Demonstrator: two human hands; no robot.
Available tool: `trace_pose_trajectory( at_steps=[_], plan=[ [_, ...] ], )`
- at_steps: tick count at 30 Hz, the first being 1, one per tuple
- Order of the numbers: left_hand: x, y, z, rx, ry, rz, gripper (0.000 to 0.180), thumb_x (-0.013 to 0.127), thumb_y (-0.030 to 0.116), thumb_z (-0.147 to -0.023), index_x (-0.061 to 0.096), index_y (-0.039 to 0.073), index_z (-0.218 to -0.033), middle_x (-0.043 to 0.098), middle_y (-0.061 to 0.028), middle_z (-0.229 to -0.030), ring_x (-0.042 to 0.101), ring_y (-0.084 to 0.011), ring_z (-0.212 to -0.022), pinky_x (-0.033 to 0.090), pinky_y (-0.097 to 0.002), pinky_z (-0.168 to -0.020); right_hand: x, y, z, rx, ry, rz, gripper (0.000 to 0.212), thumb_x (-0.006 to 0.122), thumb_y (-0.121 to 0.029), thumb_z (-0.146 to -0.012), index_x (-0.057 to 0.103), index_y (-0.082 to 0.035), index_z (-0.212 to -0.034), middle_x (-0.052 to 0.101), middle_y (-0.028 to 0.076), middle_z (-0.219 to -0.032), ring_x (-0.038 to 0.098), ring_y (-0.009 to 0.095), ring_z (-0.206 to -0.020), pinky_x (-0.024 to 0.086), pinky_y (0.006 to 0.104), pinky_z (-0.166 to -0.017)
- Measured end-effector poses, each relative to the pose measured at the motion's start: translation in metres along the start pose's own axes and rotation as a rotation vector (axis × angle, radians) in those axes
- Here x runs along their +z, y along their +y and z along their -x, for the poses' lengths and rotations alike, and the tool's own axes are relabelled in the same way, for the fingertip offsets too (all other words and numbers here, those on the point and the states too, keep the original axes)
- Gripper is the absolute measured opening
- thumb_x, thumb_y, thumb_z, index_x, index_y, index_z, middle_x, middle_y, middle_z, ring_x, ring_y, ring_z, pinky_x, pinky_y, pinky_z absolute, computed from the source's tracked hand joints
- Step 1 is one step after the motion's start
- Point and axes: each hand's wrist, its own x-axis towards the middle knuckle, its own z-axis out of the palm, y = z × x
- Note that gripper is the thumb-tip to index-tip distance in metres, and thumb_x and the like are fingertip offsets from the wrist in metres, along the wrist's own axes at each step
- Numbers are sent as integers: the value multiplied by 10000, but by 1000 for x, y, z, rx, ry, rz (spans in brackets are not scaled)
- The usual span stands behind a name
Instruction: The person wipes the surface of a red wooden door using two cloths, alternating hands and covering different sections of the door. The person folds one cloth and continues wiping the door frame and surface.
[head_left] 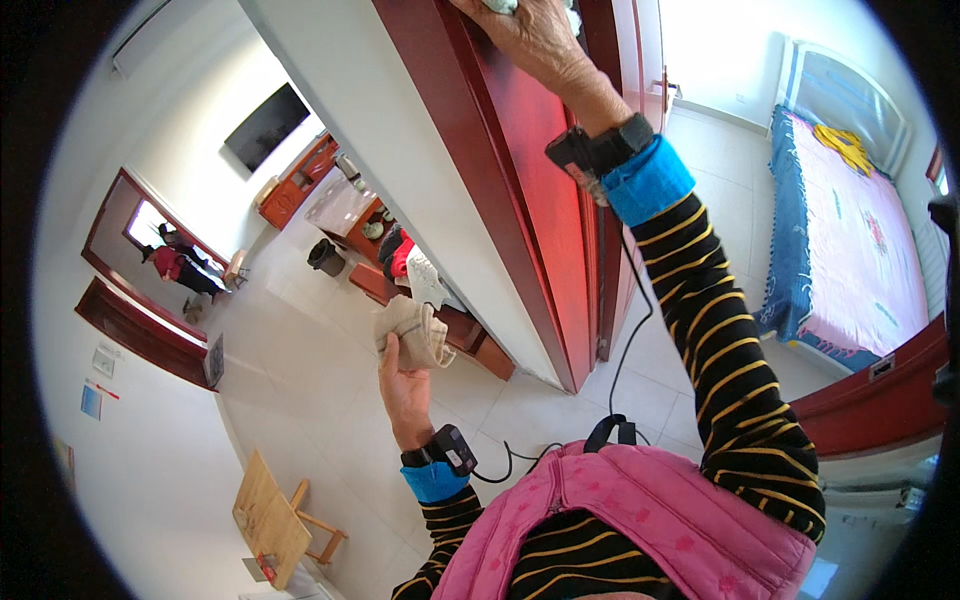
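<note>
My left hand (pixel 404 393) is raised at chest height, its fingers closed around a folded beige cloth (pixel 416 332) with faint stripes. My right arm reaches up and forward to the dark red door frame (pixel 530 170). Up there my right hand (pixel 535 42) is closed on a pale green and white cloth (pixel 574 20), pressed close to the frame's face. The upper picture edge cuts off part of that hand and its cloth. Each wrist carries a black strapped device with a cable, above a blue cuff.
Right of the frame stands a bed (pixel 860 230) with a pink and blue cover. At left are a small wooden table (pixel 270 520), a black bin (pixel 325 257) and a sofa with clothes. Two people (pixel 180 262) appear near the far doorway. A cable (pixel 640 310) hangs below my right wrist.
</note>
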Motion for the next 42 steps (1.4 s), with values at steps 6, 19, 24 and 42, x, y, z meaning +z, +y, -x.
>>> trace_pose_trajectory(
  at_steps=[6, 19, 24, 42],
  plan=[
    [-6, -3, -2, -41, -49, -119, 466, 552, 260, -981, 451, 11, -1361, 597, -137, -1249, 613, -260, -1097, 521, -419, -904, -19, -16, 90, 69, -185, -176, 610, 656, -177, -877, 431, -185, -1444, 312, 210, -1520, 330, 395, -1382, 301, 491, -1104],
    [26, -27, -24, -133, -46, -84, 524, 654, 225, -916, 461, 6, -1351, 579, -94, -1259, 587, -212, -1117, 518, -386, -905, -108, -95, 366, 802, -684, -381, 627, 657, -39, -852, 462, -213, -1422, 220, 207, -1560, 246, 378, -1432, 248, 400, -1147],
    [23, -23, -17, -95, -70, -105, 539, 645, 239, -922, 443, 10, -1366, 564, -100, -1283, 576, -213, -1141, 520, -388, -907, -109, -83, 389, 1662, -575, -553, 503, 578, -288, -977, 450, -57, -1405, 560, 63, -1238, 487, 163, -1148, 386, 347, -1013],
    [8, -19, -12, -58, 26, -37, 472, 604, 218, -955, 459, 28, -1361, 592, -93, -1257, 591, -224, -1127, 511, -387, -911, -65, -17, 89, 514, -369, -478, 566, 603, -462, -921, 456, -259, -1429, 537, 124, -1339, 514, 317, -1230, 441, 487, -1019]
  ],
)
